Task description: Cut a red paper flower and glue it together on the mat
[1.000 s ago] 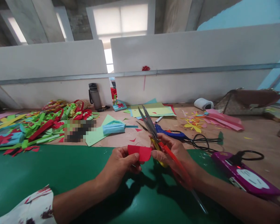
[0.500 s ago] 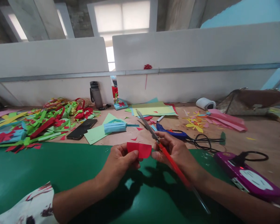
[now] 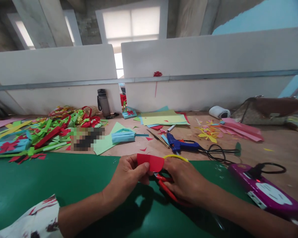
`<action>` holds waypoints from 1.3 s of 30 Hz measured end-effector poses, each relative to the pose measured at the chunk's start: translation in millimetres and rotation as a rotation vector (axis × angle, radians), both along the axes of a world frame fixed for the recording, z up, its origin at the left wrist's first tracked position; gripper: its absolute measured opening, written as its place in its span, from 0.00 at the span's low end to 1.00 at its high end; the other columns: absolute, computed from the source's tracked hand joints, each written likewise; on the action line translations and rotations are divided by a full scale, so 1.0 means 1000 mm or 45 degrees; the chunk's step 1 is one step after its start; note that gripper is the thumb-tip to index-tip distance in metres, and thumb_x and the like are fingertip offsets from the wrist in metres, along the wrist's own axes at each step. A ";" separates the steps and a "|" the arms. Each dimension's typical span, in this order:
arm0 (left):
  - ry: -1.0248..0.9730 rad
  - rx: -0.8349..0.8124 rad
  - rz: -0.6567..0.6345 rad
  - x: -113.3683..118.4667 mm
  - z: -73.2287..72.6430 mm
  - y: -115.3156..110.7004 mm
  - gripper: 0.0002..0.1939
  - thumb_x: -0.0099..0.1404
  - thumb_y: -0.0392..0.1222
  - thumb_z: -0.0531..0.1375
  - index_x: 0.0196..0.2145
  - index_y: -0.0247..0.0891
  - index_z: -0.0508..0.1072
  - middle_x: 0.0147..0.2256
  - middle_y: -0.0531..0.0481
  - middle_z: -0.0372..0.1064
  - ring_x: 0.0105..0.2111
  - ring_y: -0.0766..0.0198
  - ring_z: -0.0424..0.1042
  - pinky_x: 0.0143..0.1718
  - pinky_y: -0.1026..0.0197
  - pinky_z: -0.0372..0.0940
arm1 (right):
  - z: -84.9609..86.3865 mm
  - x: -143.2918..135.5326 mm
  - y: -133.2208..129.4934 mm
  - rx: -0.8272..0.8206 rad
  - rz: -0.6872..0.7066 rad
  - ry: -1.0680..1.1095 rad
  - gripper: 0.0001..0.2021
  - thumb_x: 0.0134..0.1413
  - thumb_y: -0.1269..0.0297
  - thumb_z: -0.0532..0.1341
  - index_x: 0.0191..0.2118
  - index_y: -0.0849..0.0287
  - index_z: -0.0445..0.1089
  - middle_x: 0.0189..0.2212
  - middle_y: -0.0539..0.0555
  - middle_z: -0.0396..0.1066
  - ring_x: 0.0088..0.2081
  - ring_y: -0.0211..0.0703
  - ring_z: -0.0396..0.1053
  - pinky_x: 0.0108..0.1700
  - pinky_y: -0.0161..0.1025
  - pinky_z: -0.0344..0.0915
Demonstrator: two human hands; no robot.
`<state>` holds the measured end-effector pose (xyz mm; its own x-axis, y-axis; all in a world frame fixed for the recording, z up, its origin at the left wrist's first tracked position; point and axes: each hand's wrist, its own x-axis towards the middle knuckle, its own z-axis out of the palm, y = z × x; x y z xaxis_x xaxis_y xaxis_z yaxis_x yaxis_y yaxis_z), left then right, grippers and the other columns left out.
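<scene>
My left hand (image 3: 131, 170) pinches a small piece of red paper (image 3: 154, 162) between thumb and fingers, above the green mat (image 3: 89, 185). My right hand (image 3: 185, 178) is closed around a pair of scissors (image 3: 167, 188) with red and yellow handles. A short stretch of blade shows at the lower edge of the red paper; the rest is hidden behind the paper and my left fingers. A blue glue gun (image 3: 182, 144) lies just beyond my right hand. Under my right forearm, a clear stick (image 3: 218, 222) rests on the mat.
Paper strips (image 3: 52, 132) are heaped at the left. A light blue paper box (image 3: 123, 136) lies on green paper. Behind stand a bottle (image 3: 103, 103) and stacked paper sheets (image 3: 161, 117). A purple power strip (image 3: 268, 190) and black cable (image 3: 216, 148) occupy the right, with a handbag (image 3: 265, 110) behind.
The scissors have turned in my right hand, from blades pointing away to blades pointing left at the red paper. My right hand has moved slightly down and its grip is now on the handles.
</scene>
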<state>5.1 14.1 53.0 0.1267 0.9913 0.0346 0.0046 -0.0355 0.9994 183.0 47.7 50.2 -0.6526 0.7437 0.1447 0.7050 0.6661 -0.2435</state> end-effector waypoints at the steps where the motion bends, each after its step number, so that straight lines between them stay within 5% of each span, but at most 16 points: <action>1: 0.008 -0.003 -0.020 0.000 0.000 0.000 0.09 0.57 0.41 0.59 0.27 0.31 0.72 0.22 0.49 0.69 0.19 0.68 0.65 0.23 0.66 0.60 | 0.001 0.000 0.000 -0.002 0.024 -0.015 0.07 0.47 0.70 0.59 0.35 0.57 0.71 0.31 0.55 0.72 0.34 0.48 0.69 0.34 0.38 0.60; 6: 0.027 -0.007 -0.048 0.000 -0.003 0.001 0.09 0.57 0.42 0.58 0.27 0.31 0.72 0.22 0.50 0.68 0.19 0.69 0.64 0.24 0.66 0.59 | 0.011 0.004 0.001 -0.077 0.073 -0.019 0.12 0.42 0.73 0.63 0.37 0.55 0.73 0.33 0.55 0.73 0.35 0.49 0.70 0.34 0.38 0.62; 11: 0.011 -0.059 -0.039 0.002 -0.004 0.002 0.10 0.56 0.42 0.59 0.29 0.31 0.72 0.22 0.50 0.69 0.18 0.70 0.63 0.23 0.66 0.59 | 0.019 0.009 0.002 -0.100 -0.041 0.524 0.11 0.48 0.71 0.63 0.41 0.58 0.72 0.39 0.54 0.74 0.41 0.45 0.70 0.44 0.39 0.63; 18: 0.031 -0.058 -0.011 0.003 -0.002 0.003 0.09 0.56 0.42 0.59 0.28 0.31 0.71 0.23 0.50 0.68 0.19 0.69 0.64 0.23 0.65 0.60 | 0.014 0.007 -0.002 -0.601 -0.009 1.026 0.15 0.47 0.73 0.63 0.43 0.58 0.67 0.34 0.50 0.75 0.36 0.40 0.72 0.39 0.35 0.68; 39: 0.002 -0.101 0.020 0.007 -0.001 0.001 0.09 0.55 0.42 0.60 0.28 0.31 0.71 0.23 0.49 0.68 0.19 0.69 0.64 0.23 0.65 0.61 | 0.014 0.004 -0.005 -0.550 -0.031 1.049 0.12 0.47 0.74 0.61 0.41 0.58 0.68 0.35 0.50 0.75 0.37 0.39 0.73 0.38 0.33 0.69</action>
